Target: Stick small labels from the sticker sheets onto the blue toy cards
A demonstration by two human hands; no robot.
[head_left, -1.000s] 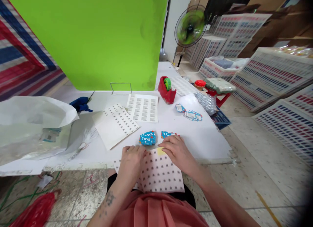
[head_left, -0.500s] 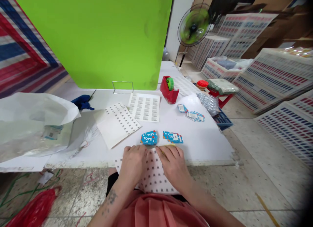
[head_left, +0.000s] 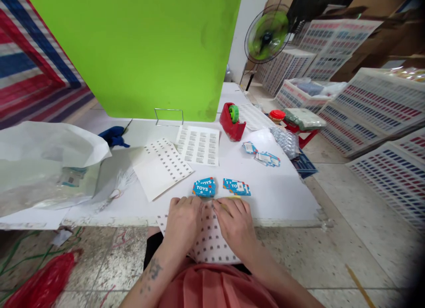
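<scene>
left hand (head_left: 183, 221) curled over the dotted sheet (head_left: 210, 244) at the table edge, pinch hidden, cannot tell; stacked toys cards (head_left: 202, 190) at twelve o'clock, top one without a square; right hand (head_left: 235, 221) curled likewise, grip hidden; spread cards (head_left: 233, 186) at one, one squared; many squares left, seemingly early on
</scene>
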